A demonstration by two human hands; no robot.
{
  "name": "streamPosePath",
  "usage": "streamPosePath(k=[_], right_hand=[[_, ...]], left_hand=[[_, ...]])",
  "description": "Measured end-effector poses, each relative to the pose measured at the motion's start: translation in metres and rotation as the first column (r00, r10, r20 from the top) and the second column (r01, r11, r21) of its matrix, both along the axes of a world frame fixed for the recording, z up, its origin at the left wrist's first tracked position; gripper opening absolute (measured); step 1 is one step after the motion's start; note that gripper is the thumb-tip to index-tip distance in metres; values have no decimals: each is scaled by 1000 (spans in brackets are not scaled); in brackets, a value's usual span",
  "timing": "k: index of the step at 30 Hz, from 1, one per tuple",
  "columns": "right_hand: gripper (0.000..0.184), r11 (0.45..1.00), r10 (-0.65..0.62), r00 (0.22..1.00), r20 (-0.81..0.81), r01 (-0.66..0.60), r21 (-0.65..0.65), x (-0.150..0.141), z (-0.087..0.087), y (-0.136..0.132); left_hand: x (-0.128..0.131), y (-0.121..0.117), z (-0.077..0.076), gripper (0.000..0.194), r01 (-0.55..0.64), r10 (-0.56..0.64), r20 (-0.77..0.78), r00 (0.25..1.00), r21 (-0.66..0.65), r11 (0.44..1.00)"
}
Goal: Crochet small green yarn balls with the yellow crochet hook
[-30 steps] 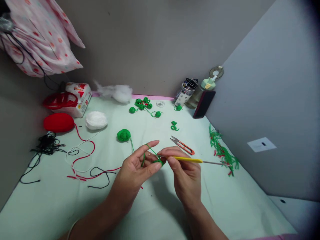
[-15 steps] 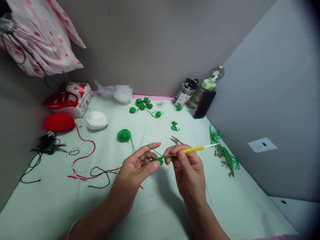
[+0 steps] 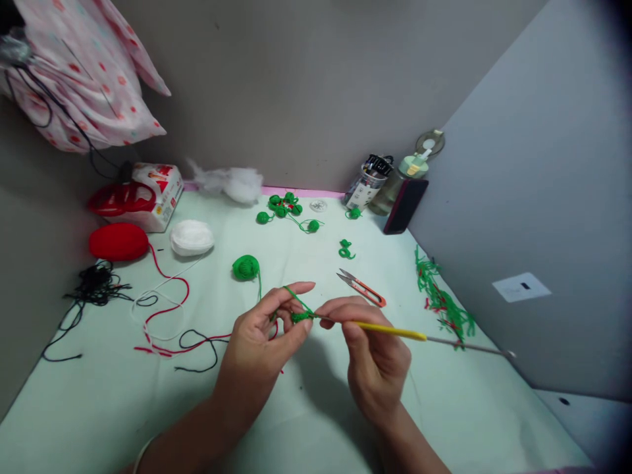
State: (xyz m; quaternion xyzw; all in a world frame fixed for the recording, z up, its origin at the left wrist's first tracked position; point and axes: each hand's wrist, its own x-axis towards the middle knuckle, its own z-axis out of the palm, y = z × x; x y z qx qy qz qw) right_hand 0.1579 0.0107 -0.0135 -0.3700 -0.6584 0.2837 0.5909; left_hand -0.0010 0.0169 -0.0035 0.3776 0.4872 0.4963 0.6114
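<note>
Between the thumb and fingers of my left hand (image 3: 261, 336) is a small green crochet piece (image 3: 300, 317). Green yarn loops over the raised index finger of that hand and trails back to a green yarn ball (image 3: 245, 267) on the table. My right hand (image 3: 378, 352) grips a crochet hook (image 3: 390, 330) by its yellow handle, closed around it. The hook's tip meets the green piece, partly hidden by my fingers, and its metal far end points right. Thread snips (image 3: 363, 289) with orange handles lie just beyond my right hand.
Red yarn (image 3: 118, 241), white yarn (image 3: 192, 237) and tangled black yarn (image 3: 99, 284) lie left. Small green crocheted balls (image 3: 285, 205) and white stuffing (image 3: 237, 185) sit at the back. A phone (image 3: 405, 207) leans on a bottle at back right; green yarn scraps (image 3: 442, 293) line the right edge.
The crochet hook has swung so its far end sits lower and farther right. My right hand has shifted slightly down, uncovering the thread snips. The yarn over my left index finger is drawn to the hook.
</note>
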Motion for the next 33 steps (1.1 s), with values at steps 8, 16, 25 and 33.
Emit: streamPosePath(k=[8, 16, 25, 33], right_hand=[[23, 992, 18, 972, -236, -46, -113, -1, 0, 3], [25, 1000, 19, 1000, 10, -19, 7, 2, 1, 0], [34, 993, 10, 990, 143, -27, 117, 5, 2, 0], [51, 932, -232, 872, 432, 71, 357, 5, -10, -4]], left_hand=[[-1, 1, 2, 40, 60, -47, 196, 979, -60, 996], [0, 1, 2, 34, 4, -4, 32, 999, 1, 1000], [3, -5, 3, 16, -94, 117, -141, 983, 160, 983], [0, 1, 1, 58, 203, -121, 412, 903, -162, 966]])
